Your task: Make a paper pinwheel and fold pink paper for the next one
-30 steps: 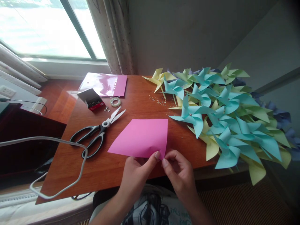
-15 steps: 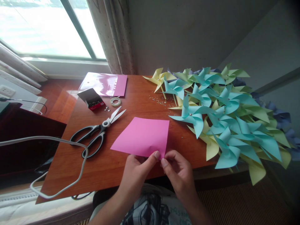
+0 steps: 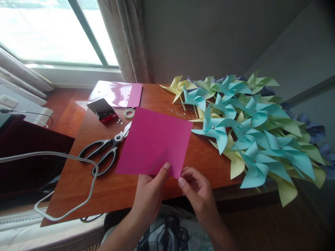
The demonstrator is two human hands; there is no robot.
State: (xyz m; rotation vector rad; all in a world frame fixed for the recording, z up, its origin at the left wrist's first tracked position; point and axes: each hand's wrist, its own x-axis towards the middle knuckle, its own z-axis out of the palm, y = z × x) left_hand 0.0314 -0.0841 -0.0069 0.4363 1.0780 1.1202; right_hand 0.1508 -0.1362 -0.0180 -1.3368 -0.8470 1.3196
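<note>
A square sheet of pink paper (image 3: 157, 141) is held up in front of me, tilted over the table. My left hand (image 3: 151, 190) grips its lower edge, thumb on the near face and fingers hidden behind. At the lower right corner, my right hand (image 3: 197, 190) pinches the paper between thumb and curled fingers. Black-handled scissors (image 3: 111, 153) lie spread on the table to the left, their blade tips covered by the sheet.
Several paper pinwheels (image 3: 213, 129) in turquoise, yellow and green crowd the table's right side. Behind the scissors are a small open box (image 3: 104, 113), a tape roll (image 3: 128, 113) and a pink paper pack (image 3: 115, 94). A white cable (image 3: 91, 188) loops across the left edge of the table (image 3: 86, 195).
The pink sheet has tipped up, showing more of its face in a darker shade and now covering the scissor tips. My left thumb has shifted left along the lower edge.
</note>
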